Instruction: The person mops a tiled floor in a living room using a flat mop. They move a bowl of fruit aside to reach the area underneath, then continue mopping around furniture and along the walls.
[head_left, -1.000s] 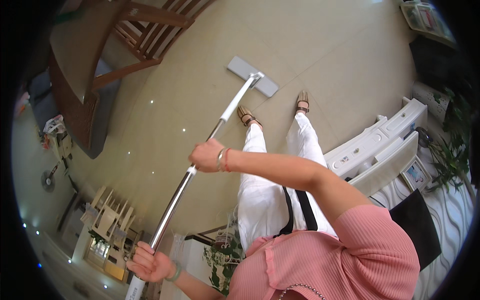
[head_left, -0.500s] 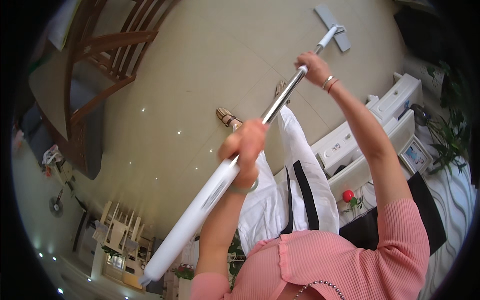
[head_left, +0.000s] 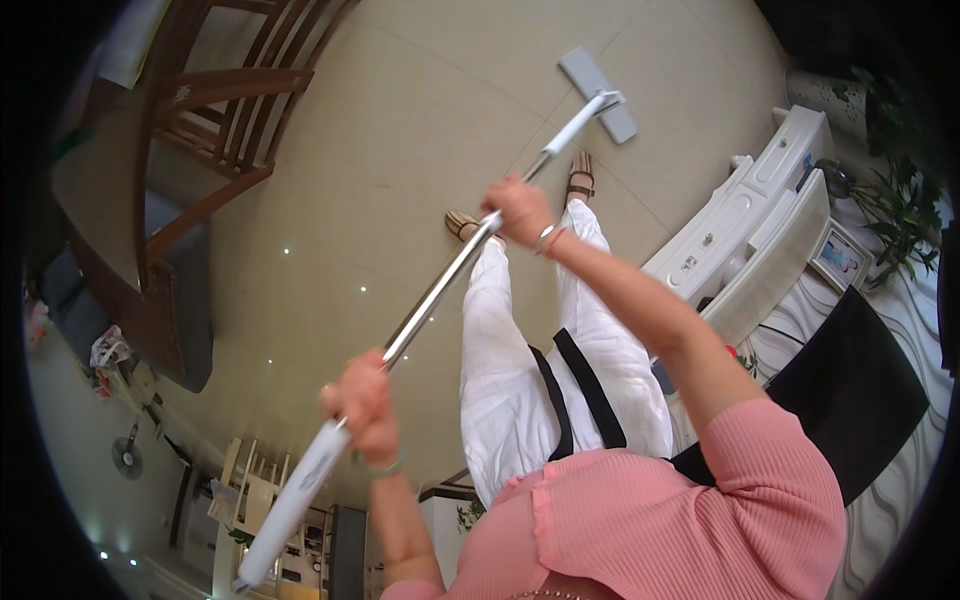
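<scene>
Floor: beige tiles (head_left: 400, 150), wooden chair (head_left: 215, 100) upper left, white cabinet (head_left: 750, 230) right.
Hands: your left hand (head_left: 362, 400) and right hand (head_left: 520, 208) clench the mop handle (head_left: 440, 285).
Change: mop head (head_left: 598, 92) now sits lower and further left than half a second ago.

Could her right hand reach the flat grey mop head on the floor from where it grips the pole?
Probably not: the right hand grips the long metal pole well above the flat grey mop head.

wooden chair (head_left: 215, 110), white cabinet (head_left: 750, 240), potted plant (head_left: 895, 200)

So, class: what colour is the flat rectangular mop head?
Light grey flat rectangular mop head, clearest in the head view.
</scene>
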